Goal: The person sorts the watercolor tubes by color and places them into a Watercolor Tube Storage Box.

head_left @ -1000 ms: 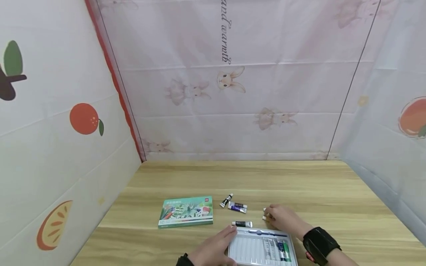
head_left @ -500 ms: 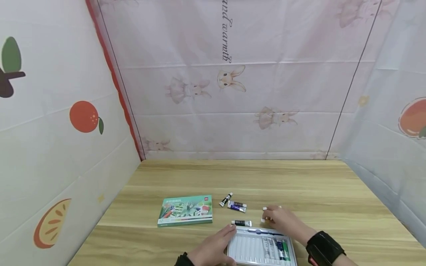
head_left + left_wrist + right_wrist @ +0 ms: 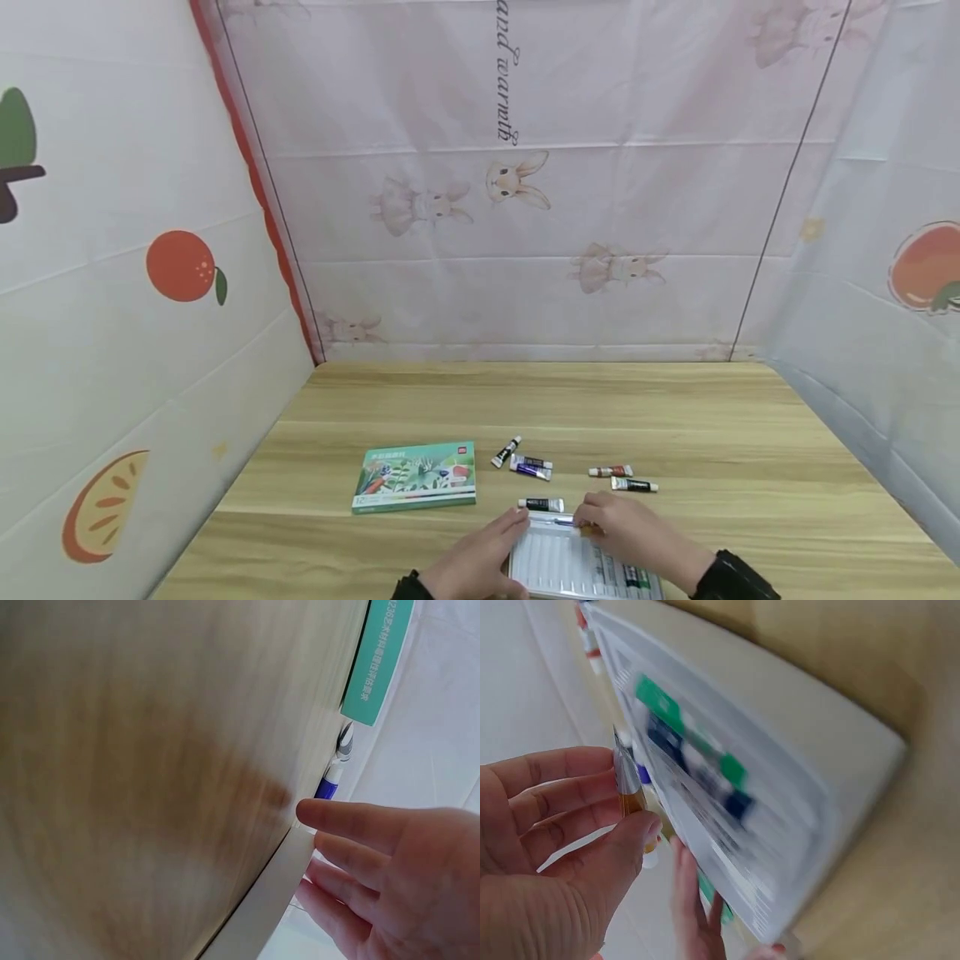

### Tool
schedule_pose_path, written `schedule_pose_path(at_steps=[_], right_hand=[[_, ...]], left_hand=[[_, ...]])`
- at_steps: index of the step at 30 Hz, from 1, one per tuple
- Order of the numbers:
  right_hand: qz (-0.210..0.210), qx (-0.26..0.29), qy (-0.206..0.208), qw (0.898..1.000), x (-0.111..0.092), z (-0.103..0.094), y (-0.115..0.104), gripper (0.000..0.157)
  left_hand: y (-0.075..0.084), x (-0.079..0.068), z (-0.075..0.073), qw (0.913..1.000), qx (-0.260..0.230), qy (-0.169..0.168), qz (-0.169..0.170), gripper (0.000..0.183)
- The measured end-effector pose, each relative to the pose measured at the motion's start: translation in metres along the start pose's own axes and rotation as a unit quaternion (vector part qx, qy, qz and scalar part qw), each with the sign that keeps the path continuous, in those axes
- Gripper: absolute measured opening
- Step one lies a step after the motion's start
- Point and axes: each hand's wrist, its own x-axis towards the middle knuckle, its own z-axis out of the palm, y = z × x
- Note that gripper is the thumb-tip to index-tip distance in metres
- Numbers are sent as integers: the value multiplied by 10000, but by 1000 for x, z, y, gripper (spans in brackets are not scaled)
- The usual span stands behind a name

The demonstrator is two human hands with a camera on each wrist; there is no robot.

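Note:
My right hand (image 3: 630,529) pinches a paint tube (image 3: 632,802) with an ochre band between thumb and fingers, over the far part of a white plastic tray (image 3: 536,560). The tray has narrow slots; a green tube (image 3: 660,701) and a dark blue tube (image 3: 667,742) lie at its right end beside paler ones. A thin brush (image 3: 561,522) lies along its far edge, partly hidden by the right hand. My left hand (image 3: 480,554) rests against the tray's left side, fingers straight at its far left corner.
Beyond the tray lie a black-labelled tube (image 3: 542,504), a purple tube (image 3: 532,472), a tube with a black band (image 3: 506,451), a red tube (image 3: 611,472) and another black tube (image 3: 634,485). A green illustrated box (image 3: 415,477) lies left on the wooden table (image 3: 420,400).
My right hand has come back from the loose tubes to over the tray, carrying the ochre tube. The red and black tubes there are now uncovered. The left hand stays at the tray.

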Motion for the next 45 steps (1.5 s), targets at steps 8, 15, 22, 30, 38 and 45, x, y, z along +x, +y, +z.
schedule_pose_path(at_steps=[8, 15, 22, 30, 38, 45], right_hand=[[-543, 289, -4, 9981, -3, 5, -19, 25], [-965, 507, -150, 9939, -11, 9, -24, 20], [-1251, 208, -93, 9919, -20, 13, -15, 14], [-1195, 363, -270, 9918, -26, 6, -13, 11], [-1259, -197, -74, 9918, -20, 8, -15, 5], [-1242, -33, 113, 9922, -21, 8, -14, 8]], left_hand=[[0, -1, -1, 9999, -134, 6, 0, 82], [1, -1, -2, 9998, -212, 29, 29, 82], [0, 0, -1, 9998, -170, -36, 17, 81], [0, 0, 0, 9999, -156, -11, -67, 82], [-1, 2, -2, 9994, -315, 44, -157, 85], [1, -2, 1, 9998, -47, 188, 29, 83]])
